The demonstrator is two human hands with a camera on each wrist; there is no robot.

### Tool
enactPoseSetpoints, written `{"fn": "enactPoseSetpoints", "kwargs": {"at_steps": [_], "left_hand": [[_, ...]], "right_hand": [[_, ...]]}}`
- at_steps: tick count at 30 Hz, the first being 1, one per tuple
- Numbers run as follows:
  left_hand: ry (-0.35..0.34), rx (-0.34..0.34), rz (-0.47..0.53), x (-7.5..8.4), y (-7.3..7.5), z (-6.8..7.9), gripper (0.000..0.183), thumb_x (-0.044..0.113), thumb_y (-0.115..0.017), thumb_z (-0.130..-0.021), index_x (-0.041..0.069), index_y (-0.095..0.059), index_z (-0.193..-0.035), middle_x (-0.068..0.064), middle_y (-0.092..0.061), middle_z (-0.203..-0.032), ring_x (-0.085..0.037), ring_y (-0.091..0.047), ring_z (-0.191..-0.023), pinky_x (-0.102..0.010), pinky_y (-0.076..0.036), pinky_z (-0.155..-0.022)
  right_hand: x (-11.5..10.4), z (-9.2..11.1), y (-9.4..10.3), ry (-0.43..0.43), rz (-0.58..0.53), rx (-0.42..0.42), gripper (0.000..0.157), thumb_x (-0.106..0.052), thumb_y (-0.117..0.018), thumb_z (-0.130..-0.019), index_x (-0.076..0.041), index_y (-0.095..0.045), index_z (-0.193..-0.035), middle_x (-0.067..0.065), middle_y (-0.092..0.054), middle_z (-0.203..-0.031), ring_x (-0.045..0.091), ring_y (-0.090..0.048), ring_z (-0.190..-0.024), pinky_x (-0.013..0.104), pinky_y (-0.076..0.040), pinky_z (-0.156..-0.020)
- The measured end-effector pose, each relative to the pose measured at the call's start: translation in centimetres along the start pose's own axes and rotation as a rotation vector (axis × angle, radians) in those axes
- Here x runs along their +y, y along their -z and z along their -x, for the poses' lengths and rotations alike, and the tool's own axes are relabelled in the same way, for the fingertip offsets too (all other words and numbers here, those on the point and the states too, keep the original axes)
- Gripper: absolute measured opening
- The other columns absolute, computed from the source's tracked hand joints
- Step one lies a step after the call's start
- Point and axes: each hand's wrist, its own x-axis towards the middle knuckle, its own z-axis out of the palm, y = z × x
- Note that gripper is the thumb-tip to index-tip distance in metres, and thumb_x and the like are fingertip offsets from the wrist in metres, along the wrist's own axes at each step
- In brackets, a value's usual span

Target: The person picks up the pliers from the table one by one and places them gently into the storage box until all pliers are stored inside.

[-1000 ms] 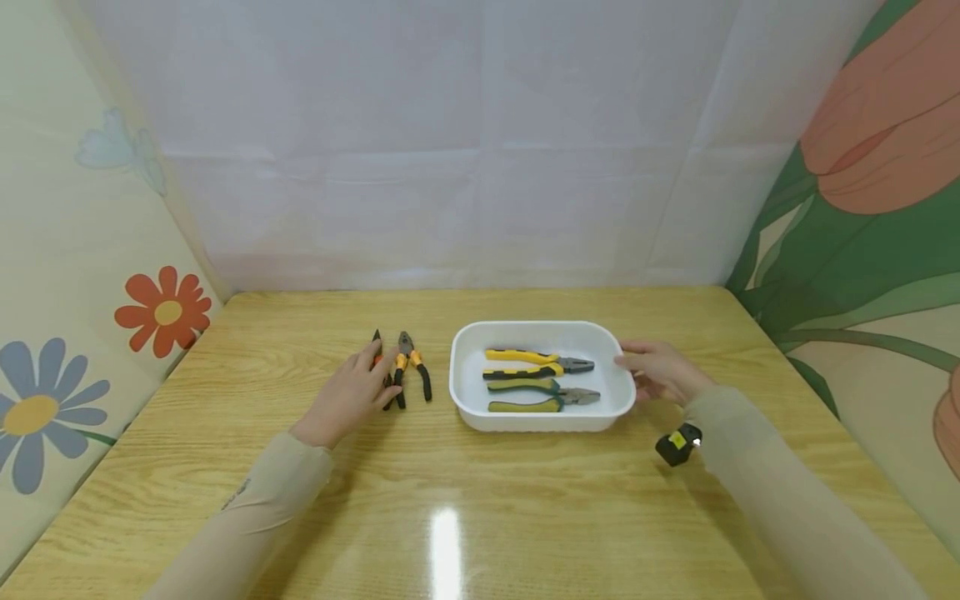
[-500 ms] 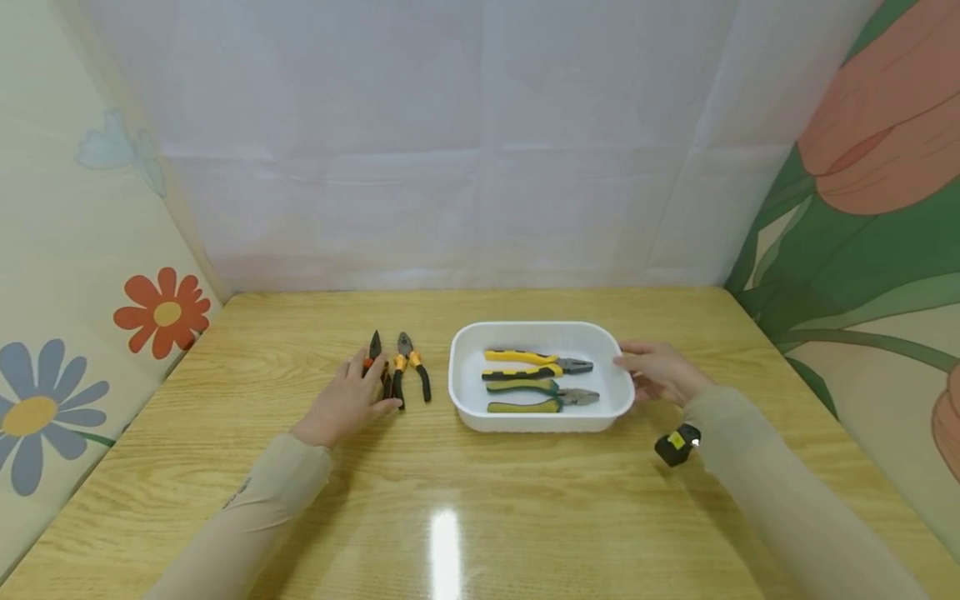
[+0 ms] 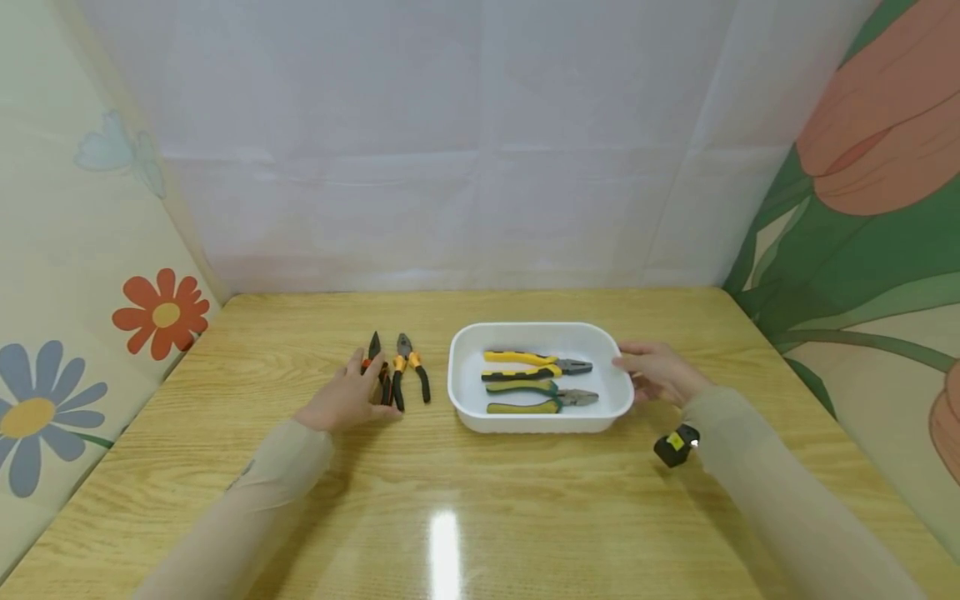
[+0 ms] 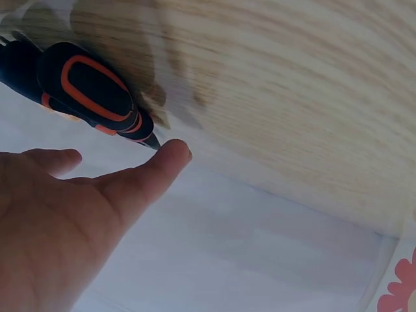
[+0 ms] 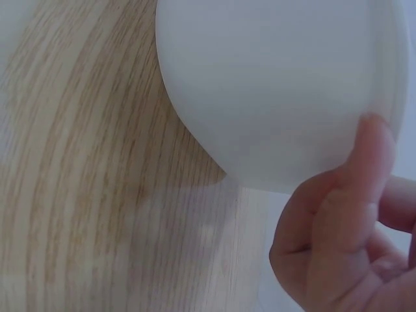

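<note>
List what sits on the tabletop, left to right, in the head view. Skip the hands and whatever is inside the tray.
Black-and-red pliers, black-and-orange pliers, white tray, small black-and-yellow item.

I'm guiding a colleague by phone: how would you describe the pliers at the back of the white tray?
On the wooden table, right of centre, stands a white tray. Two pairs lie inside, both heads pointing right. Take the far one, the yellow-and-black pliers: the green-handled pliers in front lack its bright yellow and black.
</note>
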Motion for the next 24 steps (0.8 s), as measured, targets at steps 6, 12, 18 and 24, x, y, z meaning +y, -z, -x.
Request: {"fn": "enactPoseSetpoints", "kwargs": {"at_steps": [6, 12, 18, 24], "left_hand": [[-0.002, -0.038, -0.015, -0.3, -0.1, -0.5, 0.106, 0.054, -0.068, -0.084, -0.001, -0.012, -0.154, -0.038, 0.001, -0.153, -0.064, -0.013, -0.132, -0.071, -0.032, -0.095], [0.000, -0.087, 0.033, -0.6, -0.2, -0.8, 0.107, 0.053, -0.069, -0.084, -0.003, -0.011, -0.154, -0.040, 0.003, -0.151, -0.063, -0.011, -0.133, -0.071, -0.028, -0.098], [0.035, -0.142, 0.135, -0.4, 0.1, -1.3, 0.104, 0.046, -0.070, -0.087, -0.004, -0.007, -0.154, -0.042, 0.006, -0.150, -0.061, -0.007, -0.135, -0.070, -0.024, -0.101], [0.071, -0.180, 0.173, -0.1, 0.6, -1.9, 0.100, 0.031, -0.073, -0.087, -0.005, -0.007, -0.153, -0.043, 0.005, -0.149, -0.059, -0.013, -0.135, -0.067, -0.026, -0.103]], "right_hand": [[0.0, 0.1, -0.1, 0.002, -0.007, -0.005, 0.061, -0.011, -0.050, -0.100, 0.007, -0.020, -0.150, 0.010, -0.062, -0.100, 0.015, -0.063, -0.073, 0.031, -0.056, -0.064], [0.1, 0.0, -0.1, -0.002, -0.009, -0.004, 0.061, -0.011, -0.050, -0.100, 0.006, -0.020, -0.151, 0.007, -0.062, -0.096, 0.015, -0.062, -0.072, 0.030, -0.056, -0.063], [0.0, 0.0, -0.1, -0.006, -0.017, -0.003, 0.060, -0.011, -0.049, -0.101, 0.005, -0.019, -0.151, 0.007, -0.060, -0.095, 0.014, -0.061, -0.072, 0.028, -0.055, -0.062], [0.0, 0.0, -0.1, 0.001, -0.022, -0.007, 0.059, -0.010, -0.048, -0.101, 0.006, -0.020, -0.151, 0.007, -0.061, -0.094, 0.015, -0.061, -0.071, 0.028, -0.055, -0.062]]}}
